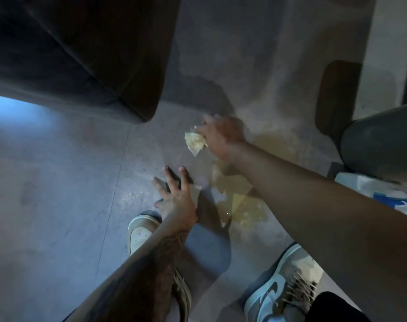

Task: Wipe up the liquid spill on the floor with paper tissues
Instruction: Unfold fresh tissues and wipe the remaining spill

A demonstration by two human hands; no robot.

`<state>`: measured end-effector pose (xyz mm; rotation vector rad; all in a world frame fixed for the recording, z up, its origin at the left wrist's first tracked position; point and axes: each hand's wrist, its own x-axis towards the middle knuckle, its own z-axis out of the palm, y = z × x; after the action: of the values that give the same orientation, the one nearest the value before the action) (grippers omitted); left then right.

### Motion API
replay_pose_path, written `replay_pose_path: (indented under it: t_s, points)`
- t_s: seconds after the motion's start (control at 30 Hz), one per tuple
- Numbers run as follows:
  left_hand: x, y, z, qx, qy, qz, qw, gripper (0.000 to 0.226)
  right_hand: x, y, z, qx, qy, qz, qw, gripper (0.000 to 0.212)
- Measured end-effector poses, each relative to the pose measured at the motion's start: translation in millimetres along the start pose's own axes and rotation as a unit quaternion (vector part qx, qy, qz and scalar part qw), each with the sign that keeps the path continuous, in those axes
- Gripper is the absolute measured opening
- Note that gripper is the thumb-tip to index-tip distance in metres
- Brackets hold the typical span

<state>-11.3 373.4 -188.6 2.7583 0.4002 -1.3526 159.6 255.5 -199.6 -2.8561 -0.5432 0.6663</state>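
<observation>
A yellowish liquid spill [240, 201] spreads over the grey floor in front of my feet. Soaked, flattened tissue sheets [230, 184] lie in the puddle. My right hand [221, 134] reaches past the puddle and is shut on a crumpled, yellow-stained paper tissue [195, 143], pressed at the floor near the spill's far edge. My left hand [175, 194] rests flat on the floor just left of the puddle, fingers spread, holding nothing.
A dark sofa [81, 54] fills the upper left, its corner close to my right hand. My two sneakers [142, 231] [281, 282] stand near the puddle. A tissue pack [381, 191] lies at the right, beside a dark rounded object [383, 145].
</observation>
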Motion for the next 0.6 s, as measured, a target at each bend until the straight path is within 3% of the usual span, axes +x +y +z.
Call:
replay_pose_path:
  t_s: [0.1,0.23,0.33,0.43,0.6]
  points:
    - [1.9,0.7,3.4,-0.003,0.015,-0.008,1.000,0.141,-45.9,18.4,10.0,-0.023,-0.004,-0.070,0.997,0.054]
    - [3.1,2.1,3.9,-0.012,0.005,-0.017,1.000,0.140,-94.4,39.2,24.0,-0.001,-0.029,-0.102,0.994,0.017]
    - [3.9,2.2,3.4,-0.018,0.006,-0.016,1.000,0.140,-105.3,46.0,11.2,0.072,-0.064,-0.059,0.994,0.025]
    - [3.3,1.9,-0.7,-0.019,0.000,-0.013,1.000,0.139,-92.9,69.1,-19.1,0.130,0.019,0.029,0.991,0.036]
    - [2.8,1.7,-1.8,-0.012,0.007,-0.014,1.000,0.136,-57.4,121.9,-45.4,0.081,0.051,0.160,0.982,0.042]
